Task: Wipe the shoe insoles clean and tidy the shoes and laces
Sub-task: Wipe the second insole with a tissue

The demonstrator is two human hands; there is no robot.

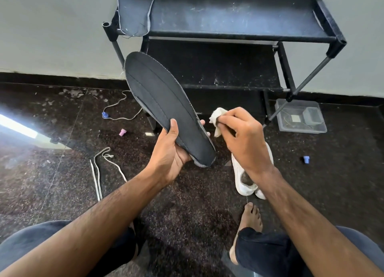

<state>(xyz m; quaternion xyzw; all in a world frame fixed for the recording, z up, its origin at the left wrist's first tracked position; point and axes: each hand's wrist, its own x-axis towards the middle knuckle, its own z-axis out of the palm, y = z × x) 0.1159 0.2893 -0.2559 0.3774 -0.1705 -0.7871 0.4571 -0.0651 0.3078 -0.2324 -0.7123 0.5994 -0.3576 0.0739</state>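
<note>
My left hand point(171, 152) grips a dark grey insole point(164, 102) at its near end, thumb on top, holding it tilted up over the floor. My right hand point(243, 139) pinches a crumpled white cloth point(217, 118) just right of the insole's near edge, not clearly touching it. A second grey insole point(135, 10) lies on the top shelf of the black shoe rack point(239, 15) at its left end. Two white shoes point(247, 179) sit on the floor under my right wrist, partly hidden. A white lace point(99, 172) lies on the floor to the left; another lace point(122, 108) lies farther back.
A clear plastic box point(299, 116) stands on the floor by the rack's right leg. Small caps lie about: blue point(105, 115), pink point(122, 132), blue point(306, 159). My bare foot point(249, 220) and knees are at the bottom. The dark speckled floor is dusty near the wall.
</note>
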